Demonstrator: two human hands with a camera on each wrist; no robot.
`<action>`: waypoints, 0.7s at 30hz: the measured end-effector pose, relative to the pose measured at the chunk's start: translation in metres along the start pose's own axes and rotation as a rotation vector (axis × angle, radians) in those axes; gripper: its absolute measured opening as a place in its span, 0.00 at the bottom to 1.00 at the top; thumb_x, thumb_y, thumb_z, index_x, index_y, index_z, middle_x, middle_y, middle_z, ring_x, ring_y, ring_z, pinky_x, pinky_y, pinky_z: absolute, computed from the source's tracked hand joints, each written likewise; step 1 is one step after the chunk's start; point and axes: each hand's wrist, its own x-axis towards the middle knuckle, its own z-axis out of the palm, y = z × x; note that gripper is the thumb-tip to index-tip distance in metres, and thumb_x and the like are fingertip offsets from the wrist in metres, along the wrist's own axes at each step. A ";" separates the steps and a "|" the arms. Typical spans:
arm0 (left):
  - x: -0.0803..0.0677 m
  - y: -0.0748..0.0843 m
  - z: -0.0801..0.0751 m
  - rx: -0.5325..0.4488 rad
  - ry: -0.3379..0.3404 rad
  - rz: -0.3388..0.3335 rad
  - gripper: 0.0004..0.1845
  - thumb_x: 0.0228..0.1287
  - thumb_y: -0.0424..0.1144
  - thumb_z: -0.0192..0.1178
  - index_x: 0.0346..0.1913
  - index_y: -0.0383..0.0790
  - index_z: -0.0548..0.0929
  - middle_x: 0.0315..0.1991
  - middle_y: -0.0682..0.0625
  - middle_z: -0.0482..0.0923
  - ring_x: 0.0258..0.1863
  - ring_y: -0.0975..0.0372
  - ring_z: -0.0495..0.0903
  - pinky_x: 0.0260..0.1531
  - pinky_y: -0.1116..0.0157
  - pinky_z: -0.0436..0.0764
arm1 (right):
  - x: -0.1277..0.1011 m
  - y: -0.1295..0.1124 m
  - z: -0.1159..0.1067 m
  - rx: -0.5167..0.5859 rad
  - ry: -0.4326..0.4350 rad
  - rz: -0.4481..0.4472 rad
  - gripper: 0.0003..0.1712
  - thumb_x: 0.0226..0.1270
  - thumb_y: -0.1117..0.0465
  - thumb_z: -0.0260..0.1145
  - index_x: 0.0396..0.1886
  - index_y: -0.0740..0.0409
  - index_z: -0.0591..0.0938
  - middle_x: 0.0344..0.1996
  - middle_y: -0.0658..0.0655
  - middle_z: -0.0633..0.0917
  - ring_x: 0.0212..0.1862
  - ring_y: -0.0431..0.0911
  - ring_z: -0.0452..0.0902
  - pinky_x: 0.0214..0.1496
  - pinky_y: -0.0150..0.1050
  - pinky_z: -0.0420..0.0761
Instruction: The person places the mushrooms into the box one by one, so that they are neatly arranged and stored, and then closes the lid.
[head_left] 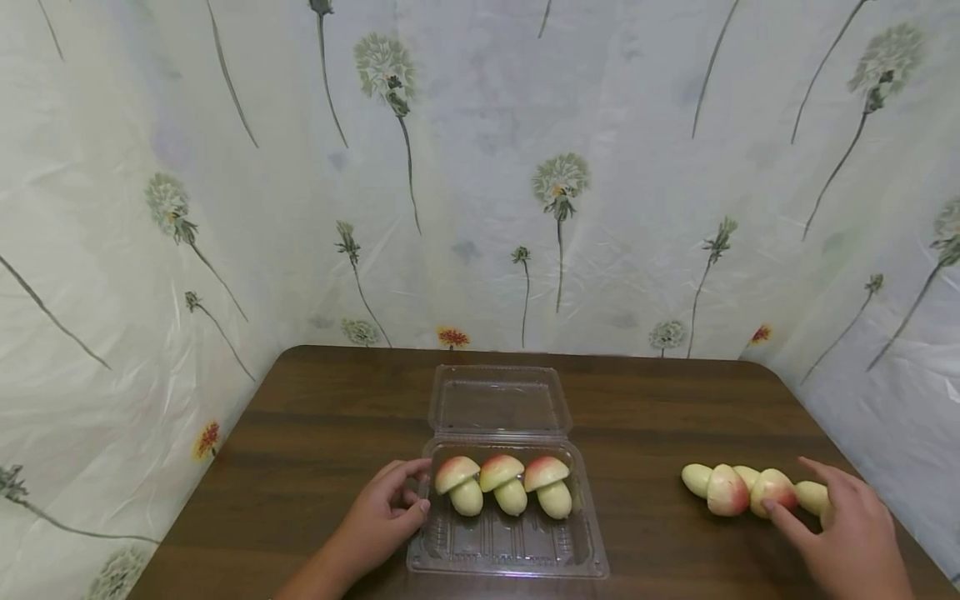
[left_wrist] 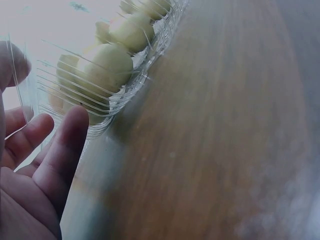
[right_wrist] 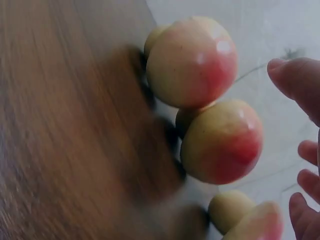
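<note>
Three mushroom-shaped pieces [head_left: 511,496], pale yellow-green with red-blushed caps, lie in a row in a clear plastic clamshell box [head_left: 495,562], its lid folded back. My left hand [head_left: 386,517] holds the box's left rim, thumb and index finger at the edge. In the left wrist view the thumb [left_wrist: 70,145] is against the ribbed side wall. Three like mushrooms [head_left: 727,492] lie on the table at the right; my right hand [head_left: 855,525] hovers over the rightmost, partly hiding it. Its thumb and fingers are spread, and in the right wrist view they stand apart from the caps [right_wrist: 222,142].
The brown wooden table [head_left: 637,417] has rounded far corners. Behind it and along both sides hangs a pale dandelion-print sheet [head_left: 465,167]. The open lid [head_left: 498,400] lies toward the table's far edge. Bare tabletop separates the box from the mushrooms at the right.
</note>
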 end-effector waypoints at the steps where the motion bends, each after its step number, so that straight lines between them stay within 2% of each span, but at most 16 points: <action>1: 0.000 0.000 0.000 0.001 -0.001 -0.001 0.27 0.68 0.29 0.66 0.69 0.38 0.77 0.56 0.42 0.75 0.38 0.65 0.81 0.33 0.72 0.84 | 0.000 0.002 0.000 0.007 0.007 -0.003 0.43 0.62 0.51 0.80 0.66 0.75 0.74 0.59 0.82 0.76 0.60 0.79 0.65 0.61 0.77 0.61; 7: 0.000 0.001 0.000 -0.002 -0.007 0.001 0.27 0.68 0.29 0.66 0.70 0.37 0.76 0.56 0.42 0.75 0.38 0.65 0.81 0.33 0.71 0.85 | -0.001 0.013 0.002 0.041 0.027 0.023 0.43 0.62 0.53 0.79 0.67 0.76 0.73 0.59 0.82 0.76 0.60 0.79 0.66 0.64 0.77 0.61; 16: 0.001 0.000 -0.001 -0.002 -0.007 0.003 0.27 0.69 0.29 0.66 0.70 0.37 0.77 0.56 0.42 0.75 0.38 0.65 0.81 0.33 0.72 0.84 | -0.003 0.024 -0.004 0.059 -0.011 0.208 0.48 0.68 0.47 0.74 0.76 0.70 0.66 0.64 0.84 0.69 0.68 0.81 0.58 0.67 0.78 0.58; 21: 0.000 0.000 -0.001 -0.005 -0.008 0.002 0.27 0.69 0.30 0.66 0.70 0.37 0.77 0.56 0.41 0.75 0.39 0.65 0.80 0.33 0.72 0.84 | -0.004 0.031 -0.005 0.043 -0.008 0.263 0.49 0.69 0.46 0.72 0.77 0.71 0.64 0.66 0.85 0.68 0.69 0.81 0.57 0.70 0.77 0.57</action>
